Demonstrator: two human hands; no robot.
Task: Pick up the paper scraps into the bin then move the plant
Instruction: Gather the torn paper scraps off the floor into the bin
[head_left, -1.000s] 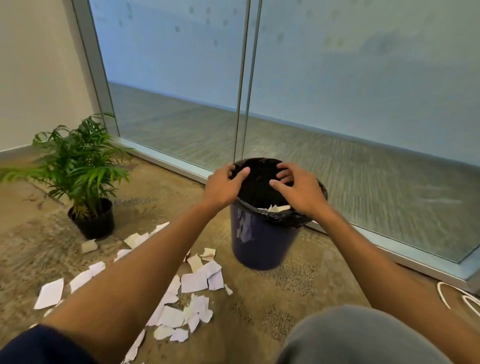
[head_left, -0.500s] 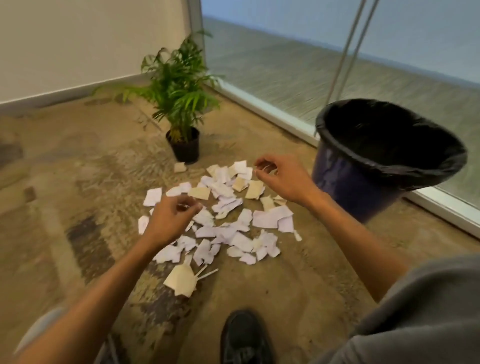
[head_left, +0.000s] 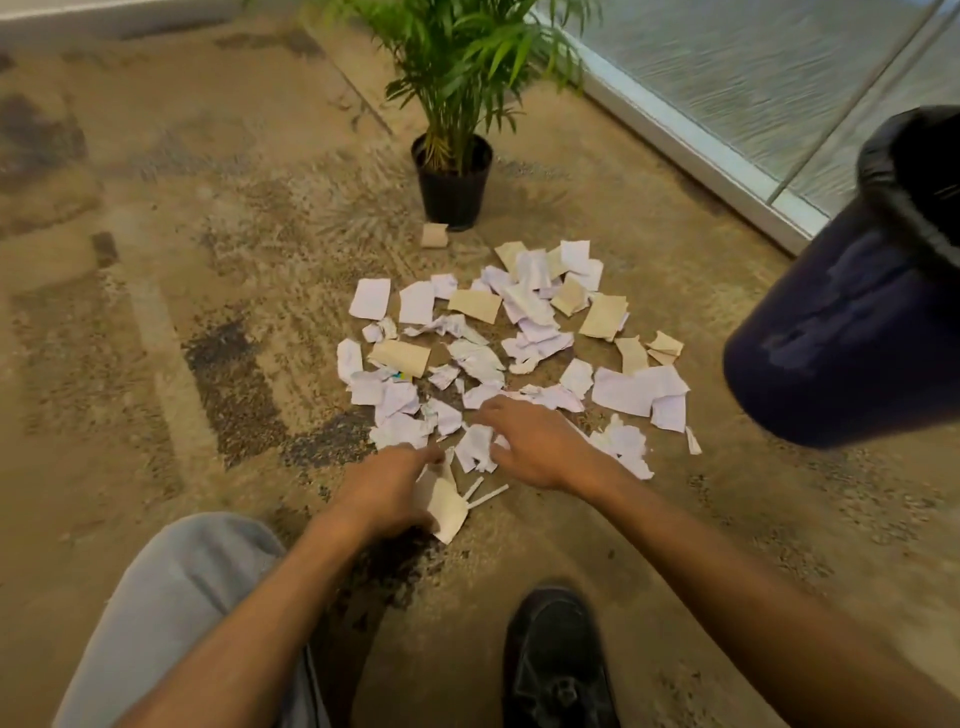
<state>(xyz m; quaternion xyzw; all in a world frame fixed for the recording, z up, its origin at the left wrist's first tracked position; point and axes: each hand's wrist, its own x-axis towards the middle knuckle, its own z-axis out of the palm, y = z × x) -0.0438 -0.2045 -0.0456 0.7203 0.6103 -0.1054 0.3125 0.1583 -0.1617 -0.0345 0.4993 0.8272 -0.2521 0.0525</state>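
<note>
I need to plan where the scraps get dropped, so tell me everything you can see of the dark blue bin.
The dark blue round plastic bin stands on the mottled brown carpet at the right edge of the view, partly cut off. A black bag liner is folded over its rim. Its glossy wall narrows toward the base. It sits right of the white and tan paper scraps, beside the metal door frame. Neither hand touches it. Its contents are not visible.

- No text, label, brand, number or sign can be read anywhere in the view.
- The scattered white and tan torn paper scraps (head_left: 524, 332) on the mottled brown carpet show faint marks, too blurred to make out.
</note>
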